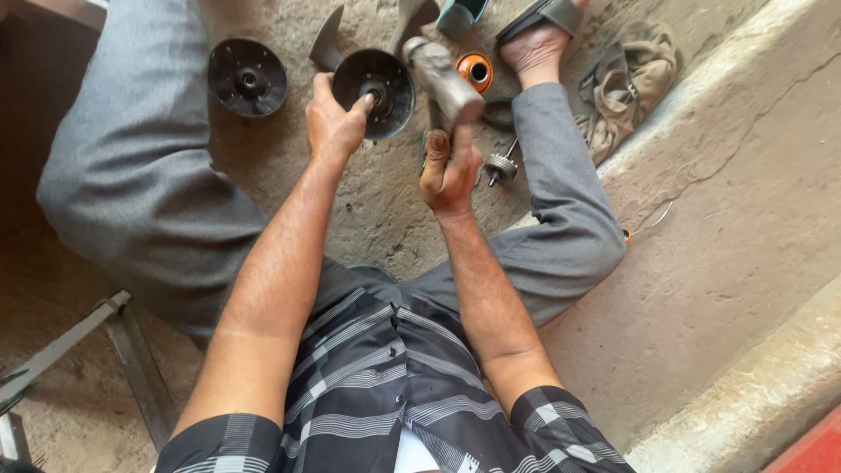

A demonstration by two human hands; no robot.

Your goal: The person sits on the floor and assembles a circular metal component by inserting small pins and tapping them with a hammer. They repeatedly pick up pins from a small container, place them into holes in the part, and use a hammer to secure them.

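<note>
I see a hammer (442,79) with a dull grey head raised in my right hand, tilted toward a dark round metal disc (375,90) standing on edge under my left fingertips, on the ground.

You wear a short-sleeved shirt (385,385) in black with grey and white checks, buttoned down the front. Your trousers (131,175) are plain grey cloth, creased at the knees. A dark sandal (543,13) with a broad strap sits on your foot. Both forearms are bare below the sleeves.
</note>
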